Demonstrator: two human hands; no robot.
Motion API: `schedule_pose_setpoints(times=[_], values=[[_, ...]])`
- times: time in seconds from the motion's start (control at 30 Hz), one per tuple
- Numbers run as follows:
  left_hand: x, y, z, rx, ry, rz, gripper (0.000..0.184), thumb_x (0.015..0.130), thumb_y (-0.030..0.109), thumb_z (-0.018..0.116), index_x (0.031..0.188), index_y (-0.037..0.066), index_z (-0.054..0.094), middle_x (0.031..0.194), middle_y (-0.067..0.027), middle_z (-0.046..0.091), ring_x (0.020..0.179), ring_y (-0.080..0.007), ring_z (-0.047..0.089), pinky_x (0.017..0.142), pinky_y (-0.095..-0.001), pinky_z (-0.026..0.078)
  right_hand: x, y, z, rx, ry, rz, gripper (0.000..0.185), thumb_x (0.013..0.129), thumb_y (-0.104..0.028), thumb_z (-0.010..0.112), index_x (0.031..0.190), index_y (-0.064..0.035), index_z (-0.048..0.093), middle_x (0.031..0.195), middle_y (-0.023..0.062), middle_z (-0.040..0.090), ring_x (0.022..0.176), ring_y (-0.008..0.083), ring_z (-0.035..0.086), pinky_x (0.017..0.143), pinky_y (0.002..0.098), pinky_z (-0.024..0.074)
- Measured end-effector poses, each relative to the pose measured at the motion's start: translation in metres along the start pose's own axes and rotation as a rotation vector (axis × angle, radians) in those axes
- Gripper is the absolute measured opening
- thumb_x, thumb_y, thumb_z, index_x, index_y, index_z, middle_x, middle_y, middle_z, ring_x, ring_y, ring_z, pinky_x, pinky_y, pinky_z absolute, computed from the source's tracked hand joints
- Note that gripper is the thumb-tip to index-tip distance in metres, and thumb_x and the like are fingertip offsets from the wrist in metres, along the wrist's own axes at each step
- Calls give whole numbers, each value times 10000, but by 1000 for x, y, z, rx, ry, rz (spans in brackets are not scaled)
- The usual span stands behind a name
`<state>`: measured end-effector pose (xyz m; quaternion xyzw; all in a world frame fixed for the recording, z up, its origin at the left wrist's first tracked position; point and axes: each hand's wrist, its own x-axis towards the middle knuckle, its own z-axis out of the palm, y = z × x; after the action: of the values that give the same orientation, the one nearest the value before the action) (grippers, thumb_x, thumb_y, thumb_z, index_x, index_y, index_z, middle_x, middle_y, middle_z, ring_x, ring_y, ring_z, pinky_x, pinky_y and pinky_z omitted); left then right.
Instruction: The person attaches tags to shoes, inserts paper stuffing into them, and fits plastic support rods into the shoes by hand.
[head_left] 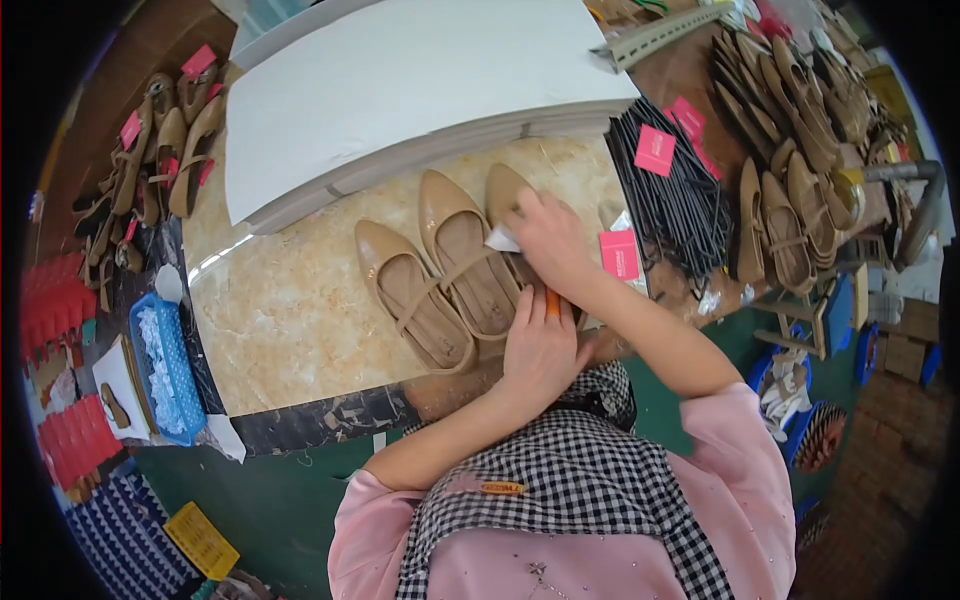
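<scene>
Three tan pointed flat shoes are side by side on the marble-patterned tabletop: the left shoe (385, 245), the middle shoe (447, 205) and the right shoe (503, 183). Thin straps cross the left and middle ones. My left hand (542, 350), with an orange band round one finger, holds the heel end of the right shoe. Over that shoe's front, my right hand (552, 238) is closed, fingertips near the toe. A small white piece (502, 240), paper or cloth, sticks out from under it. Much of the right shoe is hidden by my hands.
A stack of white board (420, 75) stands behind the shoes. Right of them lie a pink tag (620, 255) and a heap of thin black strips (670, 200). More shoes (790, 190) are piled far right and others (170, 140) far left. A blue basket (175, 370) holds white pieces.
</scene>
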<state>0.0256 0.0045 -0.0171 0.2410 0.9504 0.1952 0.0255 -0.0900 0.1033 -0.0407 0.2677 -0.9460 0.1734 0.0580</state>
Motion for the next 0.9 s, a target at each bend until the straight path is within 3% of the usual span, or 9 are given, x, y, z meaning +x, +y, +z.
schedule_pose_setpoints(times=[0.2,0.33,0.43,0.47,0.53,0.57,0.73,0.77,0.9], values=[[2,-3,2,26,36,-5,706,838,473,699,1200,-128,618,1319,-285,588,1291,-369,505,1168,-465,307,1,23,-41,582,-55,366,514,768,-103,779,1257,-28,640,1010,159,580,911,360,595,790,391,523],[14,-7,-17,80,5,21,663,830,475,706,1211,-64,646,1291,-253,612,1263,-347,526,1142,-431,334,28,17,3,392,89,294,566,785,-95,796,1314,-24,608,999,132,590,850,287,612,773,368,516],[73,-31,-98,71,-814,15,546,830,453,708,1201,53,689,1286,-196,634,1248,-330,540,1128,-406,343,10,29,-1,517,58,310,571,812,-76,771,1355,-40,600,1025,111,604,917,234,615,766,334,513],[93,-55,-128,-96,-537,-106,467,846,441,693,1216,156,691,1311,-151,633,1229,-318,555,1120,-442,348,4,32,-7,598,28,302,566,823,-76,764,1363,-43,598,1034,110,608,932,230,616,766,329,513],[147,-167,-120,386,457,107,684,869,541,667,1477,270,507,1535,-212,443,1482,-396,306,1172,-685,151,-7,18,-33,612,43,286,484,865,-87,742,1333,-39,627,1101,116,623,968,229,617,793,316,512],[173,-213,-135,444,275,-157,716,896,584,631,1532,325,432,1606,-228,329,1541,-406,151,1166,-729,67,-13,16,-37,658,51,277,466,869,-106,748,1315,-29,635,1144,128,626,970,253,622,807,330,513],[183,-244,-136,250,345,-286,664,917,532,645,1512,287,479,1385,-239,543,1334,-426,469,1088,-674,327,-42,5,-56,733,64,339,435,903,-66,703,1331,-36,635,1205,114,645,1080,205,613,883,301,506],[182,-237,-134,210,498,-184,527,901,396,695,1382,193,623,1084,-199,636,1061,-386,605,915,-520,492,-45,3,-56,755,48,353,459,904,-65,701,1354,-39,620,1230,117,644,1100,208,613,907,302,505],[123,-130,-122,129,510,93,154,791,189,714,794,58,633,839,-137,624,810,-320,636,650,-446,520,-30,-22,-73,1399,302,531,644,945,-143,685,1515,-39,404,1369,165,591,1240,246,593,1057,365,472]])
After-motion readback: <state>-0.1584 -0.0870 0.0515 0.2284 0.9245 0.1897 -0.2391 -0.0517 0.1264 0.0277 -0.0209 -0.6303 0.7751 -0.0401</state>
